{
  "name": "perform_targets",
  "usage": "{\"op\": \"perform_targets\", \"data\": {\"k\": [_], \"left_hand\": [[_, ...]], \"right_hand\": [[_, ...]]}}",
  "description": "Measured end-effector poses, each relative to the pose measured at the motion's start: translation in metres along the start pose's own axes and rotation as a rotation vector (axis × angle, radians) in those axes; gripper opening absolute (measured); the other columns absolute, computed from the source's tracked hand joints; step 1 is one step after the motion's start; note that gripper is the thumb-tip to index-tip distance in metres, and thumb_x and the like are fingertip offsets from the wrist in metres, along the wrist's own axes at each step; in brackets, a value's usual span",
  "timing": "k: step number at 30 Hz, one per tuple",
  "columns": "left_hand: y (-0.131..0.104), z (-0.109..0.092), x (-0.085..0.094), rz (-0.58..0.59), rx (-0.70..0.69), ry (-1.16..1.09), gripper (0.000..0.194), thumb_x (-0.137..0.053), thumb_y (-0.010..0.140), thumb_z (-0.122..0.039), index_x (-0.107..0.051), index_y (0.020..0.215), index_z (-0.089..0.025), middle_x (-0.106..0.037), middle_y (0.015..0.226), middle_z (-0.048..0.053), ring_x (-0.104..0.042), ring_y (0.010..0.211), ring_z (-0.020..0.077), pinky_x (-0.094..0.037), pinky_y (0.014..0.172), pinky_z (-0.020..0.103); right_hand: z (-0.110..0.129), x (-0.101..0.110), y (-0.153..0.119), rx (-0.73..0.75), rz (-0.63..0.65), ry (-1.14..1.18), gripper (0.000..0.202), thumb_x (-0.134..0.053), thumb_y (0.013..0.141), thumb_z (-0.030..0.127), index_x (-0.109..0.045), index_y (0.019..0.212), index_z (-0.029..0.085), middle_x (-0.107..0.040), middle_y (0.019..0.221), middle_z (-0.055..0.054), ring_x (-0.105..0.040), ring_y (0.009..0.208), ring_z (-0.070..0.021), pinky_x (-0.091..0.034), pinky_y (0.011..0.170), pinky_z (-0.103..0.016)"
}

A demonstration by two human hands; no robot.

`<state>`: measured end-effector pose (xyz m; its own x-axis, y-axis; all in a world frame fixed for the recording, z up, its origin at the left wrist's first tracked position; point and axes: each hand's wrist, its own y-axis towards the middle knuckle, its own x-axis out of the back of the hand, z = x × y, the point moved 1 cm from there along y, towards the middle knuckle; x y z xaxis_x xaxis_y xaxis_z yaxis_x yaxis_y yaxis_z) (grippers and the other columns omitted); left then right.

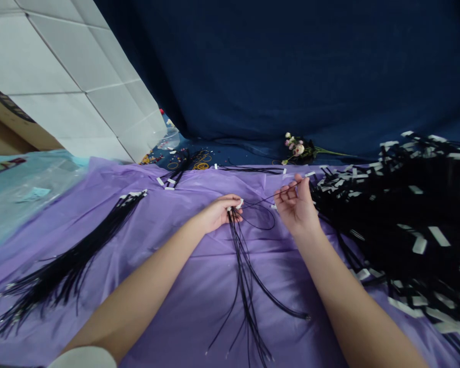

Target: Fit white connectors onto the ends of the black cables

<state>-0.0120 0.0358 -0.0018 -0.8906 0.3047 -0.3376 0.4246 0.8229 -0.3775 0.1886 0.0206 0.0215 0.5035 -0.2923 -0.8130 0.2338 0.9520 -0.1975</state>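
My left hand [224, 210] is closed on the white-tagged ends of a small bunch of thin black cords [245, 286], which hang down over the purple sheet. My right hand [297, 202], palm up, grips one thin black cord [266, 198] that runs across from the left hand. A loop of cord droops between the two hands. To the left lies a thick, neatly lined-up bundle of black cords [95, 240], white tags together at its upper end. A large heap of black cords with white tags [406, 204] spreads on the right.
A purple sheet [168, 286] covers the work surface. Along its far edge lie loose tagged cords [253, 169], yellow rubber bands [201, 166] and artificial flowers [299, 148]. A dark blue cloth [291, 66] hangs behind; white boxes [72, 66] stand at upper left.
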Motion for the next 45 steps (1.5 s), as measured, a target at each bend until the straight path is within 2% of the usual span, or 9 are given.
{"op": "perform_targets", "data": {"k": [5, 7, 10, 13, 17, 22, 29, 36, 45], "left_hand": [[0.0, 0.0, 0.0, -0.003, 0.0, 0.0, 0.017, -0.066, 0.075, -0.021, -0.055, 0.088, -0.017, -0.059, 0.068, 0.0, -0.06, 0.054, 0.0105, -0.053, 0.057, 0.025], [0.0, 0.0, -0.001, -0.003, 0.001, 0.006, 0.016, -0.065, 0.076, -0.021, -0.054, 0.088, -0.017, -0.06, 0.067, 0.0, -0.059, 0.052, 0.0106, -0.053, 0.057, 0.025], [-0.001, -0.001, -0.001, 0.004, 0.001, 0.014, 0.015, -0.064, 0.076, -0.021, -0.054, 0.087, -0.017, -0.06, 0.067, 0.001, -0.06, 0.053, 0.0112, -0.052, 0.057, 0.025], [-0.002, -0.001, -0.001, -0.004, 0.001, 0.012, 0.014, -0.062, 0.077, -0.019, -0.054, 0.088, -0.017, -0.06, 0.067, 0.001, -0.06, 0.053, 0.0111, -0.052, 0.057, 0.025], [-0.002, -0.001, -0.001, -0.005, -0.01, 0.028, 0.014, -0.061, 0.078, -0.021, -0.054, 0.089, -0.017, -0.06, 0.068, 0.001, -0.061, 0.053, 0.0121, -0.051, 0.056, 0.025], [-0.002, -0.002, -0.004, -0.024, -0.031, 0.052, 0.015, -0.061, 0.078, -0.023, -0.053, 0.09, -0.017, -0.06, 0.072, 0.001, -0.063, 0.053, 0.0134, -0.047, 0.05, 0.023], [-0.001, 0.002, -0.001, -0.033, -0.07, 0.003, 0.015, -0.06, 0.08, -0.023, -0.053, 0.092, -0.018, -0.06, 0.073, -0.001, -0.062, 0.053, 0.0126, -0.049, 0.051, 0.024], [-0.002, 0.001, 0.001, 0.0, -0.093, -0.004, 0.017, -0.062, 0.08, -0.025, -0.053, 0.092, -0.019, -0.06, 0.075, -0.001, -0.063, 0.053, 0.0133, -0.048, 0.049, 0.024], [-0.002, 0.0, 0.0, 0.004, -0.107, -0.018, 0.017, -0.062, 0.08, -0.026, -0.053, 0.092, -0.019, -0.059, 0.075, -0.001, -0.062, 0.051, 0.0131, -0.048, 0.049, 0.024]], "right_hand": [[0.0, -0.008, -0.01, -0.089, 0.046, 0.0, 0.032, -0.079, 0.067, 0.037, -0.061, 0.09, 0.026, -0.055, 0.063, 0.013, -0.051, 0.051, -0.0006, -0.054, 0.072, -0.023], [0.0, -0.009, -0.013, -0.113, 0.078, -0.048, 0.031, -0.081, 0.065, 0.032, -0.063, 0.088, 0.025, -0.055, 0.063, 0.012, -0.051, 0.05, -0.0013, -0.052, 0.062, -0.019], [-0.002, -0.008, -0.015, -0.151, 0.14, -0.206, 0.031, -0.082, 0.06, 0.029, -0.067, 0.085, 0.02, -0.056, 0.061, 0.008, -0.047, 0.048, -0.0024, -0.039, 0.043, -0.014], [-0.007, -0.004, -0.016, -0.17, 0.199, -0.482, 0.031, -0.083, 0.056, 0.032, -0.07, 0.079, 0.016, -0.057, 0.062, 0.005, -0.038, 0.043, -0.0021, -0.029, 0.038, -0.016], [-0.015, 0.002, -0.018, -0.113, 0.28, -0.86, 0.03, -0.08, 0.059, 0.043, -0.07, 0.066, 0.015, -0.051, 0.053, 0.005, -0.031, 0.04, -0.0027, -0.022, 0.037, -0.019], [-0.02, 0.003, -0.02, -0.009, 0.414, -1.088, 0.035, -0.071, 0.067, 0.051, -0.073, 0.067, 0.016, -0.049, 0.051, 0.004, -0.033, 0.042, -0.0051, -0.022, 0.04, -0.021], [-0.02, 0.005, -0.018, -0.111, 0.484, -1.22, 0.033, -0.071, 0.068, 0.049, -0.071, 0.063, 0.016, -0.046, 0.048, 0.005, -0.035, 0.042, -0.0054, -0.023, 0.041, -0.02], [-0.019, 0.006, -0.016, -0.115, 0.452, -1.238, 0.031, -0.07, 0.068, 0.047, -0.071, 0.066, 0.016, -0.046, 0.05, 0.005, -0.034, 0.041, -0.0051, -0.023, 0.041, -0.021], [-0.018, 0.005, -0.018, -0.121, 0.48, -1.254, 0.032, -0.069, 0.069, 0.047, -0.069, 0.063, 0.016, -0.044, 0.05, 0.006, -0.034, 0.043, -0.0051, -0.023, 0.042, -0.021]]}}
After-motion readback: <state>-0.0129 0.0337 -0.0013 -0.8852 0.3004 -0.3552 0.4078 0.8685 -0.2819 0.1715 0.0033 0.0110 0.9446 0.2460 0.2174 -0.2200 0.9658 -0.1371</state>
